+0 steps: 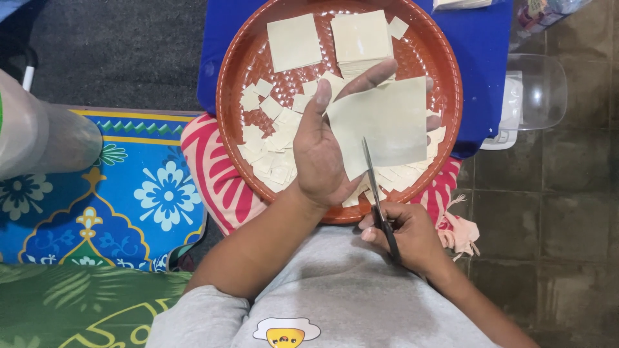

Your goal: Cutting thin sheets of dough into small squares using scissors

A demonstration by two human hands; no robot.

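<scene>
Left hand (320, 154) held the pale square sheet (387, 125) flat over the woven red-brown tray (445, 64), thumb on top, fingers spread beneath; grip pinching its left edge. Right hand (403, 235) was closed on the scissors (379, 200), blades partly open at the sheet's lower edge. Sheet looked thin, light, floppy and probably easy to tear, so best supported from below near the cut line. Cut squares (274, 145) and a stack of sheets (360, 38) lay in the tray.
</scene>
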